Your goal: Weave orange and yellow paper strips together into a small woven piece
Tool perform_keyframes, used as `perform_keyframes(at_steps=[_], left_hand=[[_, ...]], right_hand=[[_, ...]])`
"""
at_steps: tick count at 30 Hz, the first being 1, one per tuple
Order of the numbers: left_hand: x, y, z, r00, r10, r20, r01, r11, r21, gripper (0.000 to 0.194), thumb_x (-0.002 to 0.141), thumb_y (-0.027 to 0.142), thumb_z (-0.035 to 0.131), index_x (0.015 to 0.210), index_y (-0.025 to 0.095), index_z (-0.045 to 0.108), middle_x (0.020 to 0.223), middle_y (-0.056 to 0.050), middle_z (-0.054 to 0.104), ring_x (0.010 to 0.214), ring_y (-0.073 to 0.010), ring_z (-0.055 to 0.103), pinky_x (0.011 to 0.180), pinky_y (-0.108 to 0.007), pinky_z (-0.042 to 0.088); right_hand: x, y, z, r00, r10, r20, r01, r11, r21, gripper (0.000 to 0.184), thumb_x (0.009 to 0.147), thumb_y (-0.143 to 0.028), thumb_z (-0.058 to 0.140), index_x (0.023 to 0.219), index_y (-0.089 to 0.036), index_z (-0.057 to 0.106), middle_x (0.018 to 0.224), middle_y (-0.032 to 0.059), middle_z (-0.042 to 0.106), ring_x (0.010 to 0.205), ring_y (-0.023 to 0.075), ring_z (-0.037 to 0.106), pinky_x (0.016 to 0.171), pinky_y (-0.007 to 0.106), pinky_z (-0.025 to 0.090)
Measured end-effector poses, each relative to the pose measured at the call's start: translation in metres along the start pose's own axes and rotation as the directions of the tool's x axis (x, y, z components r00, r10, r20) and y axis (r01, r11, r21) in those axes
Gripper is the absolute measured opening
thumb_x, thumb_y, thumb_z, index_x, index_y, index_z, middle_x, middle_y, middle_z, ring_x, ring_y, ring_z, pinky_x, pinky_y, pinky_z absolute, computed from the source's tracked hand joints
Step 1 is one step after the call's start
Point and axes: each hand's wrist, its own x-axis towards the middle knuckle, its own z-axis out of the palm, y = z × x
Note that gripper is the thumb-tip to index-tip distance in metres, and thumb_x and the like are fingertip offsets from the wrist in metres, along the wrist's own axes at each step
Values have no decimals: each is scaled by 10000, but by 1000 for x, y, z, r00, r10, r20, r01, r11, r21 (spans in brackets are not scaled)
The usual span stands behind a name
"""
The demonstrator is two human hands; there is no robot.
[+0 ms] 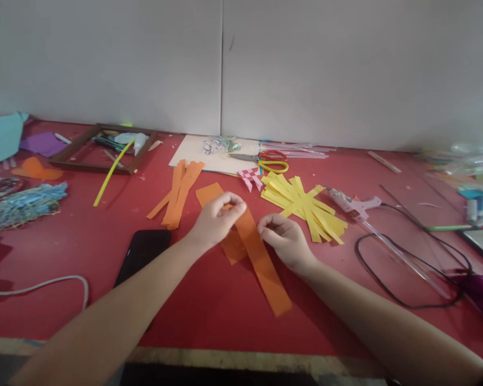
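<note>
My left hand (217, 219) pinches the upper part of a wide orange paper strip (261, 262) that runs diagonally down toward me on the red table (209, 300). My right hand (284, 240) rests curled at the strip's right edge, fingertips closed on it. A second orange strip (209, 193) lies partly under my left hand. A pile of thin yellow paper strips (301, 206) sits just right of my hands, and a bundle of narrow orange strips (179, 193) lies to the left.
A black phone (143, 254) lies by my left forearm. Scissors (261, 159) and a pink woven paper piece (250, 177) lie behind, a glue gun (356, 205) with its black cable (406, 268) to the right, a wooden frame (100, 150) at back left.
</note>
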Motion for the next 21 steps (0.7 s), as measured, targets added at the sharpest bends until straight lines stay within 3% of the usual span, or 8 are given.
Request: perform_keyframes(at_steps=[3,5,7,11,15,21], left_hand=[[9,-4,-15,990,-41,-138,22,990,-141,249,824,444,606,846,200,562,850,-7,551,759,-138,554,568,-212,504],[11,-4,-21,987,-69,-143,45,985,-164,279,802,467,633,838,199,561,830,-2,524,741,-138,546,546,-220,525],[9,-2,-20,995,-70,-76,60,990,-131,282,801,466,641,851,197,576,812,2,540,700,-129,547,548,-229,532],[-3,1,-5,974,-83,209,84,996,3,206,805,384,653,830,180,640,774,-9,623,698,-139,597,622,-257,523],[-9,0,7,964,-47,262,34,998,56,127,792,305,657,814,182,679,823,-22,692,786,-166,646,736,-284,521],[-10,1,7,959,-50,278,39,998,45,154,804,331,653,806,178,670,817,-26,692,745,-162,640,671,-266,511]], right_hand=[[-1,1,1,1000,5,17,-5,999,-35,57,687,-225,661,687,-194,613,658,-11,590,588,116,496,552,252,393],[0,3,1,1000,3,10,-3,1000,-1,99,717,-271,685,710,-200,616,681,-7,599,607,122,508,570,255,412],[0,4,0,1000,8,7,-9,997,71,142,755,-333,705,776,-210,639,734,-2,619,645,128,529,602,256,433],[0,4,-1,1000,-1,21,-3,982,190,217,769,-401,742,887,-232,677,832,2,652,707,129,560,668,260,460],[-1,3,-2,999,23,27,-27,986,164,225,748,-404,771,765,-211,656,702,-8,621,628,124,533,608,260,438],[-1,6,-4,1000,4,14,-5,997,81,190,741,-377,742,743,-201,671,686,4,619,626,135,526,595,271,424]])
